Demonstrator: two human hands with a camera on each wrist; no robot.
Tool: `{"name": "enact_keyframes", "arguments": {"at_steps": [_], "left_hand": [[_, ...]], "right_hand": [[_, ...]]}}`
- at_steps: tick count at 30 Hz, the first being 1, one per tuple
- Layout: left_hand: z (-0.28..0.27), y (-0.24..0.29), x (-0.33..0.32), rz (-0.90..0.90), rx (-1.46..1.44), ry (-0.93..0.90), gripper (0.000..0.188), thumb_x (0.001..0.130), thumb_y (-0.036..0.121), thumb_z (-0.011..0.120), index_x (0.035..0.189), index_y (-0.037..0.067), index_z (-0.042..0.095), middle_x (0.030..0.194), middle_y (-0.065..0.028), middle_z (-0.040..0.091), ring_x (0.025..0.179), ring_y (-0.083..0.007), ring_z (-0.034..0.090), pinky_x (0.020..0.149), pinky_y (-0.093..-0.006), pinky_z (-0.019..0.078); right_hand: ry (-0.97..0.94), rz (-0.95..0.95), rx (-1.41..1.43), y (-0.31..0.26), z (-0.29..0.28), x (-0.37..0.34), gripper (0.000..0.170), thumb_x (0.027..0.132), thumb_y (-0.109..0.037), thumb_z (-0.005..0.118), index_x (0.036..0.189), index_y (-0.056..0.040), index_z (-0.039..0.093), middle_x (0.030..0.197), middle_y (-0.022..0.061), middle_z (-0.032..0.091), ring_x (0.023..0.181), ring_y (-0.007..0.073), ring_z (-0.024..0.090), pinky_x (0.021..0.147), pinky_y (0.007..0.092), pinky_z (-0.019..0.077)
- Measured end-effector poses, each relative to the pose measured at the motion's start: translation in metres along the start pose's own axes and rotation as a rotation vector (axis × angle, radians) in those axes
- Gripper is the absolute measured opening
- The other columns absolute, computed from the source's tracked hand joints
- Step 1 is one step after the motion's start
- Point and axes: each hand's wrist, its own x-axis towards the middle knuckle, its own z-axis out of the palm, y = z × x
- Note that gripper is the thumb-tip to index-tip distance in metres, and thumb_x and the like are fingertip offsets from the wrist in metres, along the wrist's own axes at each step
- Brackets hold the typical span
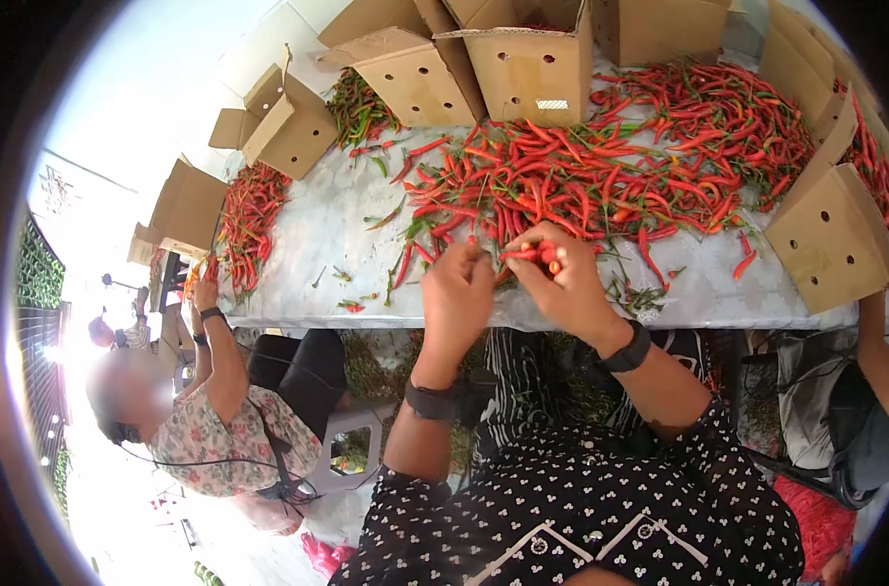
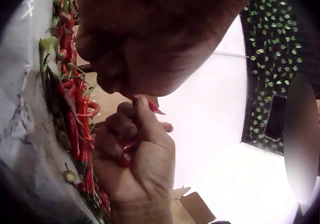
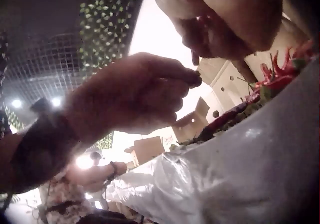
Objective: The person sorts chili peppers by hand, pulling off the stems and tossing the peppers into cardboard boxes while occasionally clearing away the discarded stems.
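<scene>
My right hand [image 1: 560, 278] holds several red chilies [image 1: 542, 256] in its curled fingers over the table's near edge. In the left wrist view, one chili tip [image 2: 156, 108] pokes out by the right thumb. Close beside it, my left hand [image 1: 459, 293] has thumb and fingertips pinched together. The right wrist view shows a small dark greenish bit, like a chili stem [image 3: 198, 77], at those left fingertips. Behind both hands spreads a loose heap of red chilies [image 1: 601, 181] with green stems.
Cardboard boxes [image 1: 532, 73] line the table's back, and another box [image 1: 835, 239] stands at right. Stem scraps [image 1: 635, 296] lie on the plastic-covered table [image 1: 298, 264]. At left a person [image 1: 239, 410] handles chilies; another person's arm [image 1: 884, 352] shows at right.
</scene>
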Motion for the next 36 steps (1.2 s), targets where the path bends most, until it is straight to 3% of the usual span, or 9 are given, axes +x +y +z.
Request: {"name": "enact_keyframes", "arguments": {"at_steps": [4, 6, 10, 16, 18, 21, 31, 33, 36], "left_hand": [[-0.008, -0.01, 0.006, -0.138, -0.178, 0.134, 0.012, 0.073, 0.011, 0.062, 0.077, 0.001, 0.058, 0.062, -0.0119, 0.056, 0.054, -0.0248, 0.054, 0.051, -0.0323, 0.0417], [-0.011, -0.01, 0.002, 0.284, 0.398, 0.138, 0.016, 0.075, 0.014, 0.063, 0.083, 0.0, 0.06, 0.067, -0.0104, 0.056, 0.059, -0.0223, 0.055, 0.055, -0.0314, 0.0444], [-0.001, -0.001, -0.005, 0.313, 0.435, 0.015, 0.018, 0.071, 0.016, 0.066, 0.08, 0.002, 0.061, 0.071, -0.0119, 0.054, 0.066, -0.0288, 0.055, 0.06, -0.0347, 0.0445], [0.002, -0.013, -0.001, 0.186, 0.203, 0.084, 0.014, 0.073, 0.012, 0.063, 0.078, 0.001, 0.058, 0.071, -0.0131, 0.057, 0.062, -0.0285, 0.056, 0.058, -0.0358, 0.0444], [-0.002, -0.009, -0.002, -0.059, -0.065, 0.059, 0.014, 0.077, 0.011, 0.061, 0.083, -0.001, 0.058, 0.073, -0.0127, 0.06, 0.059, -0.0205, 0.056, 0.057, -0.0308, 0.0444], [0.003, -0.007, -0.007, -0.036, -0.302, 0.002, 0.015, 0.079, 0.01, 0.061, 0.086, -0.002, 0.057, 0.073, -0.0104, 0.061, 0.059, -0.0122, 0.055, 0.055, -0.0262, 0.0435], [-0.004, 0.012, -0.017, -0.024, -0.295, -0.124, 0.031, 0.075, 0.007, 0.063, 0.104, 0.0, 0.054, 0.062, -0.0057, 0.056, 0.056, -0.009, 0.053, 0.053, -0.0249, 0.0428], [-0.004, 0.011, -0.013, -0.031, -0.195, -0.069, 0.03, 0.075, 0.007, 0.063, 0.103, 0.001, 0.054, 0.059, -0.0059, 0.055, 0.053, -0.01, 0.052, 0.052, -0.0257, 0.0418], [-0.003, -0.002, -0.009, -0.032, -0.123, 0.044, 0.027, 0.074, 0.008, 0.063, 0.1, 0.002, 0.057, 0.054, -0.007, 0.053, 0.049, -0.0127, 0.051, 0.049, -0.0272, 0.0401]], "right_hand": [[-0.028, 0.248, 0.334, -0.012, -0.013, 0.003, 0.007, 0.081, -0.009, 0.056, 0.08, -0.0028, 0.054, 0.058, -0.0018, 0.049, 0.049, 0.0047, 0.043, 0.044, 0.0199, 0.0324], [0.039, 0.404, 0.807, 0.002, -0.03, 0.011, 0.009, 0.085, -0.012, 0.05, 0.086, -0.003, 0.051, 0.069, 0.0042, 0.053, 0.052, 0.0076, 0.046, 0.041, 0.0203, 0.032], [0.213, 0.564, 1.032, 0.011, -0.039, 0.017, 0.012, 0.084, -0.015, 0.051, 0.089, -0.0048, 0.054, 0.076, 0.0064, 0.057, 0.058, 0.0152, 0.056, 0.038, 0.019, 0.0341], [0.058, 0.625, 0.864, 0.004, -0.033, 0.014, 0.012, 0.082, -0.014, 0.054, 0.089, -0.0043, 0.055, 0.077, 0.007, 0.061, 0.069, 0.0205, 0.064, 0.038, 0.0184, 0.0356], [0.041, 0.636, 0.854, 0.002, -0.027, 0.013, 0.011, 0.08, -0.011, 0.057, 0.088, -0.0039, 0.055, 0.076, 0.0063, 0.06, 0.064, 0.0169, 0.062, 0.038, 0.0182, 0.0344], [-0.08, 0.667, 0.632, 0.001, -0.021, 0.011, 0.016, 0.076, -0.012, 0.065, 0.087, -0.0048, 0.055, 0.066, 0.0011, 0.056, 0.05, 0.0089, 0.052, 0.037, 0.0179, 0.0314], [-0.035, 0.601, 0.553, -0.003, -0.011, 0.004, 0.009, 0.077, -0.008, 0.064, 0.08, -0.0051, 0.056, 0.06, -0.0032, 0.05, 0.047, 0.0041, 0.044, 0.04, 0.0184, 0.0305], [-0.042, 0.338, 0.32, -0.001, -0.006, 0.004, 0.006, 0.078, -0.007, 0.063, 0.078, -0.0045, 0.057, 0.059, -0.0045, 0.049, 0.047, 0.0024, 0.042, 0.042, 0.0185, 0.031], [-0.039, 0.33, 0.4, -0.016, -0.01, 0.003, 0.004, 0.077, -0.005, 0.062, 0.078, -0.0036, 0.058, 0.06, -0.005, 0.048, 0.05, 0.0017, 0.041, 0.044, 0.0191, 0.0315]]}}
